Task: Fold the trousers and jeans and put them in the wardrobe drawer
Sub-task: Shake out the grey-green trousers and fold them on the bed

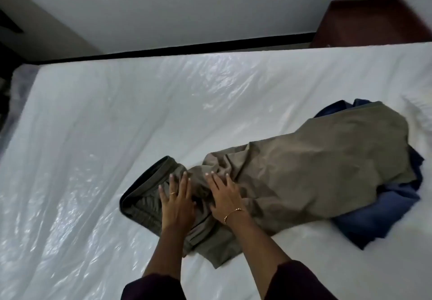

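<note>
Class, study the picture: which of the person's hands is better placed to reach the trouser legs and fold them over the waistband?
Probably the right hand: it rests flat nearer the legs of the olive trousers. The left hand lies flat by the waistband and could pin it.

The blue jeans (383,211) lay mostly hidden under the olive trousers (315,159) at four o'clock. At one o'clock, a brown cabinet (369,21) was blurred and cut off by the bed's edge.
</note>
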{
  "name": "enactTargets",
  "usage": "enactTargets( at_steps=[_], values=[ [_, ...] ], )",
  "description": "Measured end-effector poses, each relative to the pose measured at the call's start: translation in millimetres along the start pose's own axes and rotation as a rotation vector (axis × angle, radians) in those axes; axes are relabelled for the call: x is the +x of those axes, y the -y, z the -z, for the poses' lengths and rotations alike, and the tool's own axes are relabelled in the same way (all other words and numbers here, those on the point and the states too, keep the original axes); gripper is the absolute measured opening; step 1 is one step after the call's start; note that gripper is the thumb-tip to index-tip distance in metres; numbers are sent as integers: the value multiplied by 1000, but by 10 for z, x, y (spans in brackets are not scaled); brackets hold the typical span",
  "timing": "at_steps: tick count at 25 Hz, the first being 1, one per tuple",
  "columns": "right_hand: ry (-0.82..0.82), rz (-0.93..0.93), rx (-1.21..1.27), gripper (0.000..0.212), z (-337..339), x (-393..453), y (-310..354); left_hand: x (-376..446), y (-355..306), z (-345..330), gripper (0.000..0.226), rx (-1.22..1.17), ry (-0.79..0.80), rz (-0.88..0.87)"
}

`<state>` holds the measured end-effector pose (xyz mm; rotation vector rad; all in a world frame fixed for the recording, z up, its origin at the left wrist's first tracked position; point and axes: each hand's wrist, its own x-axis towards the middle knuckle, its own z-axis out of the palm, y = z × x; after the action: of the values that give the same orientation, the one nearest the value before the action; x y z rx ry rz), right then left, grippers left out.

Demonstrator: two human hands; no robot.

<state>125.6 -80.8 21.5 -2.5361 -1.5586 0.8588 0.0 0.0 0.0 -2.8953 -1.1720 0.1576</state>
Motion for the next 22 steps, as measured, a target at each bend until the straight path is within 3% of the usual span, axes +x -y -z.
enactTargets(
  at_steps=[2, 4, 6, 8, 10, 12, 14, 19, 22],
  values=[
    [-20, -54, -33, 84, -49, 51, 166, -12, 150, -16, 96, -30, 21, 65],
    [-80, -78, -100, 88, -106, 106, 296, -28, 325, -39, 98, -98, 29, 270],
    [-111, -109, -130, 71, -181, 198, 412, -26, 519, -63, 98, -220, 125, 497],
    [-161, -78, -82, 42, -152, 276, 492, 24, 684, -65, 99, -274, 262, 620],
    [-218, -43, 56, 26, -176, 328, 589, 80, 831, -48, 79, -303, 342, 590],
    [-214, -74, 155, 30, -167, 309, 674, 104, 931, -10, 50, -333, 336, 515],
    [-257, -91, 249, 29, -86, 208, 790, 50, 1018, 40, 36, -371, 292, 477],
    [-335, -157, 683, 6, 436, -112, 1130, -63, 1059, 672, 20, -657, 43, 391],
    [-438, -211, 844, 28, 888, -321, 1310, -24, 1000, 1274, 20, -887, -14, 303]
  ],
)
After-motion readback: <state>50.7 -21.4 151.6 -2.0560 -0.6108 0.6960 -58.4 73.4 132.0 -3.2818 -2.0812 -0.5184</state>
